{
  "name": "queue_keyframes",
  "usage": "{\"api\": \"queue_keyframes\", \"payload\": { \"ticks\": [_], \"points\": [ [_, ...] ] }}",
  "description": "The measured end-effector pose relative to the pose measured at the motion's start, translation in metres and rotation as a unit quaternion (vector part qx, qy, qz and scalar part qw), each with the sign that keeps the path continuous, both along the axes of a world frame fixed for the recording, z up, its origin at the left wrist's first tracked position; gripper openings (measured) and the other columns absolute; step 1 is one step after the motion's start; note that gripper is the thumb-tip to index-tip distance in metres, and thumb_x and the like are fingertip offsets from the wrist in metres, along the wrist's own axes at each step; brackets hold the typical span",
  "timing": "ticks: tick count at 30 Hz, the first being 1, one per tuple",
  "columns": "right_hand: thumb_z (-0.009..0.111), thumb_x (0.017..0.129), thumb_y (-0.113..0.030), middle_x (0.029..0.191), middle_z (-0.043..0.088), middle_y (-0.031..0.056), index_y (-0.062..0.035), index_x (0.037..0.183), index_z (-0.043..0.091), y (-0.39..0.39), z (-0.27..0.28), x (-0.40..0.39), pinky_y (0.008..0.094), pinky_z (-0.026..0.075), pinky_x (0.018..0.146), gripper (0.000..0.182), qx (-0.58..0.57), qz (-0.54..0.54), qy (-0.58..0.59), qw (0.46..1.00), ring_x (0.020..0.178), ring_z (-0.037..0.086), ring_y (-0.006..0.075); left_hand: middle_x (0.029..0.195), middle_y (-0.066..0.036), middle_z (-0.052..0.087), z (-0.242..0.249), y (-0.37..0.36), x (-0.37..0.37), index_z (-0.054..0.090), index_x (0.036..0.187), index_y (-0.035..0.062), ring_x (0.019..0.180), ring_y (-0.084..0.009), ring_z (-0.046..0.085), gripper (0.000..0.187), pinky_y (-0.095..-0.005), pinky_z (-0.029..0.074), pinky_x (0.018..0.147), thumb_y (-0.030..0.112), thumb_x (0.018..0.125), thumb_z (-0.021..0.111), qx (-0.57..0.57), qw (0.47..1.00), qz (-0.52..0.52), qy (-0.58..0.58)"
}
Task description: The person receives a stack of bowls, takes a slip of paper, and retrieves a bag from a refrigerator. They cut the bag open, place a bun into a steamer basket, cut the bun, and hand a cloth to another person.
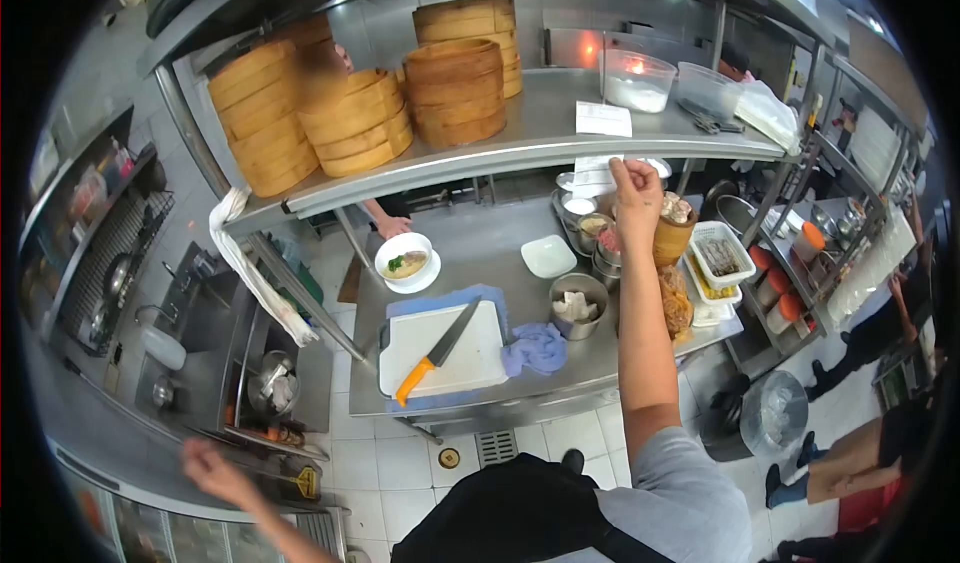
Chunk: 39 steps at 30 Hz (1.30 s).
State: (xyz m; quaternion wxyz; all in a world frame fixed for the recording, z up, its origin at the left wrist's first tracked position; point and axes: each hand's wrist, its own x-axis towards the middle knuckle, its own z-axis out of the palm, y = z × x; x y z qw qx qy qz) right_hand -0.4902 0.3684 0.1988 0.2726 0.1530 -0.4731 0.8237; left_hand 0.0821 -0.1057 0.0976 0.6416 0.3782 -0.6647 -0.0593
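Observation:
My right hand is raised to the front edge of the upper shelf, thumb and fingertips pinched at the right side of a white paper slip. Another paper slip lies on the shelf just above. Out to the left, my left hand hangs low over the floor side, smeared by motion, away from the counter. Below my right arm stand a metal pot with pale pieces and a bamboo steamer. A knife with an orange handle rests on a white cutting board.
Stacked bamboo steamers and plastic tubs stand on the upper shelf. Across the counter, another person's hand is beside a bowl of food. A blue cloth and white dish sit nearby. People stand at right.

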Motion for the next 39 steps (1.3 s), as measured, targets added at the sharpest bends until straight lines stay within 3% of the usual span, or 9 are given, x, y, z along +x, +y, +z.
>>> {"api": "queue_keyframes", "payload": {
  "ticks": [2, 6, 10, 12, 16, 18, 23, 32, 39],
  "points": [
    [0.074, 0.084, -0.015, 0.087, 0.062, 0.0036, -0.0019, 0.099, 0.057, 0.011, -0.019, 0.017, 0.0211, 0.044, 0.071, 0.026, 0.023, -0.053, -0.015, 0.998, 0.079, 0.056, 0.0086, 0.105, -0.024, 0.063, 0.067, -0.034, 0.077, 0.059, 0.111, -0.0094, 0.092, -0.0353, 0.06, 0.036, -0.0416, 0.047, 0.086, 0.02, 0.092, 0.062, -0.119, 0.975, 0.19, -0.006],
    [0.064, 0.092, -0.016, 0.094, 0.062, 0.0059, -0.001, 0.1, 0.056, 0.008, -0.105, 0.071, 0.0278, 0.045, 0.081, 0.019, 0.154, -0.138, -0.031, 0.978, 0.088, 0.056, 0.0131, 0.075, -0.021, 0.063, 0.136, -0.164, 0.285, 0.065, 0.092, 0.0001, 0.062, -0.0394, 0.062, 0.047, -0.0501, 0.05, 0.056, 0.046, 0.082, 0.07, -0.36, 0.703, 0.603, -0.114],
    [0.062, 0.089, -0.013, 0.095, 0.061, 0.0078, -0.0041, 0.1, 0.057, -0.041, -0.255, 0.174, 0.0323, 0.047, 0.077, 0.015, 0.33, 0.082, -0.074, 0.937, 0.086, 0.057, 0.0169, 0.075, -0.021, 0.062, 0.14, -0.25, 0.333, 0.065, 0.111, 0.0088, 0.056, -0.0366, 0.061, 0.039, -0.0508, 0.048, 0.05, 0.041, 0.089, 0.062, -0.219, 0.733, 0.639, -0.081],
    [0.063, 0.082, -0.011, 0.101, 0.059, 0.0084, -0.0068, 0.106, 0.057, -0.078, -0.317, 0.238, 0.0395, 0.046, 0.089, 0.025, 0.355, 0.22, -0.097, 0.904, 0.093, 0.058, 0.0233, 0.08, -0.019, 0.061, 0.125, -0.288, 0.366, 0.056, 0.131, 0.0209, 0.062, -0.0333, 0.064, 0.038, -0.0494, 0.05, 0.053, 0.034, 0.095, 0.053, -0.135, 0.618, 0.592, -0.5],
    [0.071, 0.079, -0.016, 0.124, 0.053, 0.0202, -0.0042, 0.116, 0.057, -0.113, -0.321, 0.323, 0.0457, 0.035, 0.106, 0.041, 0.53, 0.363, 0.001, 0.766, 0.125, 0.043, 0.0389, 0.102, -0.015, 0.064, 0.105, -0.271, 0.311, 0.059, 0.121, 0.0064, 0.089, -0.0267, 0.063, 0.039, -0.0415, 0.05, 0.077, 0.035, 0.095, 0.053, 0.101, 0.59, 0.573, -0.56],
    [0.072, 0.081, -0.016, 0.13, 0.048, 0.0228, -0.0036, 0.12, 0.056, -0.118, -0.338, 0.315, 0.0425, 0.046, 0.099, 0.044, 0.593, 0.424, 0.103, 0.677, 0.127, 0.045, 0.0345, 0.121, -0.018, 0.057, 0.126, -0.231, 0.292, 0.056, 0.12, 0.0011, 0.107, -0.0357, 0.055, 0.05, -0.0463, 0.047, 0.087, 0.041, 0.09, 0.057, 0.174, 0.893, 0.4, -0.107],
    [0.072, 0.08, -0.011, 0.11, 0.059, 0.0133, -0.0024, 0.12, 0.054, -0.094, -0.315, 0.303, 0.0333, 0.055, 0.071, 0.045, 0.56, 0.479, -0.081, 0.671, 0.088, 0.066, 0.0207, 0.1, -0.023, 0.06, 0.179, -0.218, 0.263, 0.054, 0.11, -0.0046, 0.095, -0.0415, 0.057, 0.04, -0.0467, 0.045, 0.083, 0.025, 0.087, 0.065, -0.06, 0.934, 0.351, -0.031],
    [0.065, 0.088, -0.026, 0.107, 0.066, 0.0171, -0.0006, 0.117, 0.058, -0.091, -0.301, 0.271, 0.0371, 0.051, 0.079, 0.039, 0.695, 0.507, -0.029, 0.51, 0.094, 0.065, 0.0269, 0.096, -0.023, 0.062, 0.194, -0.216, 0.26, 0.056, 0.102, 0.0041, 0.092, -0.0437, 0.06, 0.028, -0.0522, 0.048, 0.076, 0.03, 0.09, 0.06, 0.042, 0.904, 0.424, -0.042],
    [0.066, 0.088, -0.017, 0.105, 0.068, 0.012, -0.0014, 0.111, 0.061, -0.157, -0.307, 0.3, 0.0293, 0.051, 0.082, 0.028, 0.67, 0.619, 0.002, 0.409, 0.093, 0.066, 0.0183, 0.074, -0.016, 0.055, 0.168, -0.037, 0.216, 0.049, 0.08, -0.0002, 0.067, -0.03, 0.052, 0.032, -0.0422, 0.041, 0.062, 0.027, 0.094, 0.057, -0.055, 0.922, 0.383, 0.03]
  ]
}}
